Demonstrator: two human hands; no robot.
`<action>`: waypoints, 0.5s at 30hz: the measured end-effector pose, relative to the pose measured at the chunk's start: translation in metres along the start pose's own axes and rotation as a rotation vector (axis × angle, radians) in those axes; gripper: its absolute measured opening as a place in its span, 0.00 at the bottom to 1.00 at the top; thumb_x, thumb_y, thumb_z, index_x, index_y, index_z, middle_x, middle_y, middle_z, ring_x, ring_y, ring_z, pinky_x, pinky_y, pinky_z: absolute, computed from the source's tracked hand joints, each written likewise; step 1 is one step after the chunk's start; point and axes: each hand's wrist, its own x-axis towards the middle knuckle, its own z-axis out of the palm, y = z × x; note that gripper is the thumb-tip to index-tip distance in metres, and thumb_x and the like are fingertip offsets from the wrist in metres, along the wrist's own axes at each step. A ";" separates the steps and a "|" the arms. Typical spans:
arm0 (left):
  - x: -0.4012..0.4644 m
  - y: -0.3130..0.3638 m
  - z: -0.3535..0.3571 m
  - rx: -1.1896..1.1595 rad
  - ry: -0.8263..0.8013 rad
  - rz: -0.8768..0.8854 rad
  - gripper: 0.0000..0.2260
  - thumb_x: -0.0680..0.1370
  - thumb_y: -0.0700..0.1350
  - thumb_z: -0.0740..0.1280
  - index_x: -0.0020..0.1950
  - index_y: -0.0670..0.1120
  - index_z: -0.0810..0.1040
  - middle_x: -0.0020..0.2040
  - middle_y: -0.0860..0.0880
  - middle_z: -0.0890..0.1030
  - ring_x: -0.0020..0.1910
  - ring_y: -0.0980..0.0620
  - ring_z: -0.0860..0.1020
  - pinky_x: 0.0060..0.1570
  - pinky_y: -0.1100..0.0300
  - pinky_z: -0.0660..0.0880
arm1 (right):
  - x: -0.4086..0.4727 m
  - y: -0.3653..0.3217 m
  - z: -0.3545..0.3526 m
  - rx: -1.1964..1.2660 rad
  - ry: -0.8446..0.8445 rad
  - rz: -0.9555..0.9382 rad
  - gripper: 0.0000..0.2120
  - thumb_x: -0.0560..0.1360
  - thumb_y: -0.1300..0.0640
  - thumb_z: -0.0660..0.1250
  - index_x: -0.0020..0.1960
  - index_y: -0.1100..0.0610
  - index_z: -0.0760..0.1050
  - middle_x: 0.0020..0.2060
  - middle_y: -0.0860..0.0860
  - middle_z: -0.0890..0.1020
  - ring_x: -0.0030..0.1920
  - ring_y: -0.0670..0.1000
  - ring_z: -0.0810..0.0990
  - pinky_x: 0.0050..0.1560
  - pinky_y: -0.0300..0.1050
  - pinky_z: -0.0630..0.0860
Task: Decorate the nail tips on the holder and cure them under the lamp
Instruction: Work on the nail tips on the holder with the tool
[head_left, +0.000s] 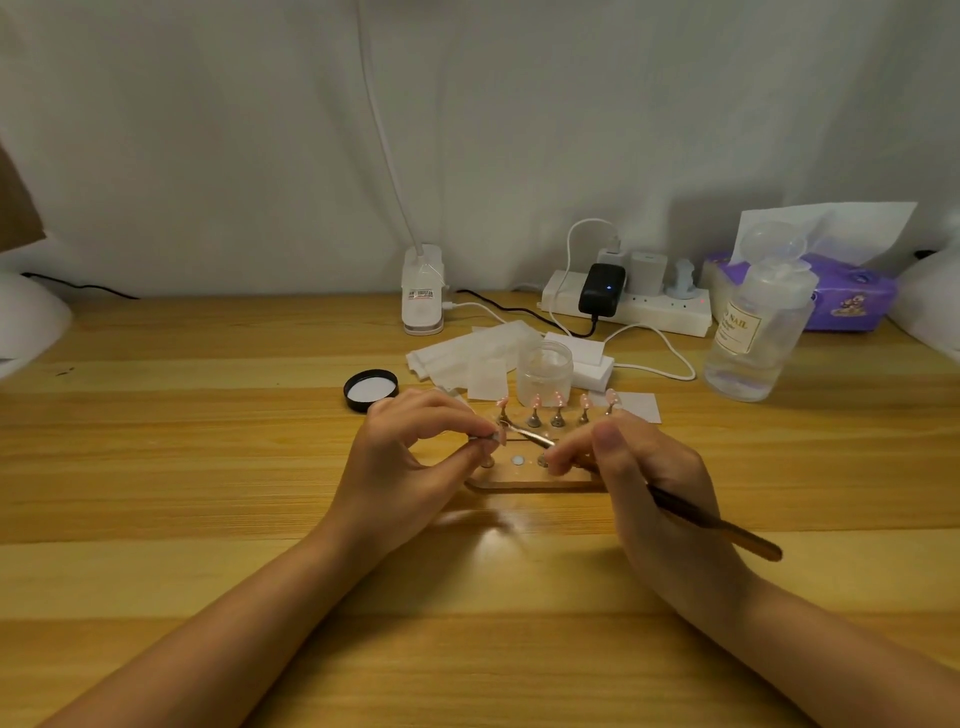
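Behind: white power strip (660, 312) with black adapter (601, 289) plugged in, purple tissue pack (852, 301), clear labelled bottle (753, 332); nearer: black lid (371, 389) lying inside-up on wooden table (208, 467)

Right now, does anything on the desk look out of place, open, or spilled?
No spill shows. Two things stand out: the small frosted jar stands open behind the nail holder, its black lid lying upturned to the left. One peg with a nail tip is off the holder, pinched in the left hand.
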 end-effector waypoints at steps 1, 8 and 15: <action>0.000 0.000 0.000 -0.003 0.002 -0.007 0.08 0.67 0.40 0.71 0.44 0.49 0.81 0.40 0.58 0.80 0.42 0.60 0.78 0.44 0.55 0.75 | 0.000 0.000 0.000 -0.002 -0.005 -0.010 0.20 0.77 0.39 0.49 0.40 0.45 0.75 0.34 0.43 0.79 0.40 0.43 0.79 0.44 0.50 0.75; 0.000 0.000 0.001 -0.005 0.013 0.002 0.08 0.67 0.40 0.72 0.44 0.50 0.80 0.40 0.59 0.80 0.42 0.60 0.78 0.43 0.55 0.74 | -0.002 0.003 0.000 0.016 0.035 -0.061 0.20 0.78 0.41 0.49 0.36 0.45 0.74 0.28 0.42 0.77 0.36 0.39 0.77 0.42 0.43 0.73; 0.000 0.001 0.001 0.002 0.002 -0.009 0.07 0.67 0.41 0.73 0.44 0.48 0.81 0.40 0.58 0.80 0.42 0.59 0.77 0.44 0.54 0.74 | 0.000 0.004 0.001 -0.042 -0.010 -0.058 0.20 0.78 0.42 0.50 0.41 0.49 0.76 0.35 0.44 0.80 0.41 0.42 0.79 0.43 0.45 0.75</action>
